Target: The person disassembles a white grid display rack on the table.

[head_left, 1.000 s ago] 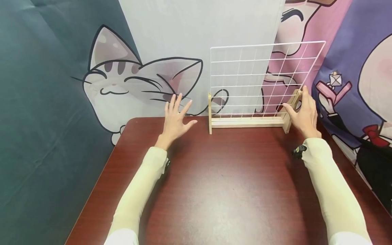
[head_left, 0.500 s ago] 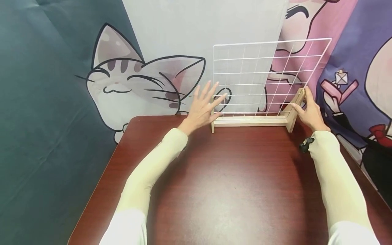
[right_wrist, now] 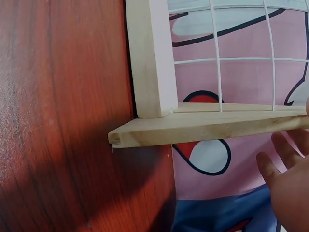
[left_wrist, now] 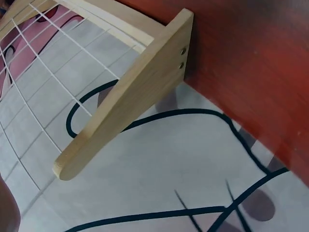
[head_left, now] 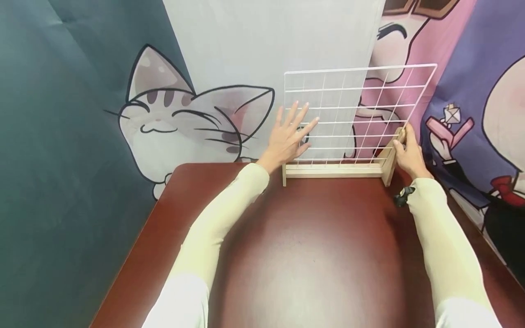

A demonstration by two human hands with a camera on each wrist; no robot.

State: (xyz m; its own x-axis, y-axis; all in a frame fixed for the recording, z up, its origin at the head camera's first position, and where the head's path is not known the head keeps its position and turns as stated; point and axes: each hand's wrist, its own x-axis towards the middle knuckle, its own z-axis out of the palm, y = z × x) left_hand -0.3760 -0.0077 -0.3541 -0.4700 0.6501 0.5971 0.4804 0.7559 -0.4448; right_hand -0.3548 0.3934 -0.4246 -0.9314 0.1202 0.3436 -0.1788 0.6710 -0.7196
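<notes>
A white wire grid (head_left: 348, 108) stands in a pale wooden frame (head_left: 334, 171) at the table's back edge. My left hand (head_left: 285, 140), fingers spread, is in front of the grid's lower left part; contact cannot be told. In the left wrist view a sliver of that hand (left_wrist: 7, 209) shows beside the wires, apart from the left wooden upright (left_wrist: 126, 96) with two screws. My right hand (head_left: 409, 155) grips the upper part of the right upright (head_left: 388, 167), thumb on its inner side. The right wrist view shows its fingers (right_wrist: 285, 154) along the outer face of this upright (right_wrist: 207, 131).
A reddish-brown table (head_left: 311, 255) spreads out below the frame. Cloth with a cartoon cat (head_left: 153, 109) hangs behind and to the left, and more printed cloth (head_left: 451, 91) hangs close to the right of the frame. A dark device (head_left: 404, 197) is on my right wrist.
My left hand has moved right, from beside the frame to in front of the grid's left part. My right hand has closed in on the right upright. The head view has shifted slightly.
</notes>
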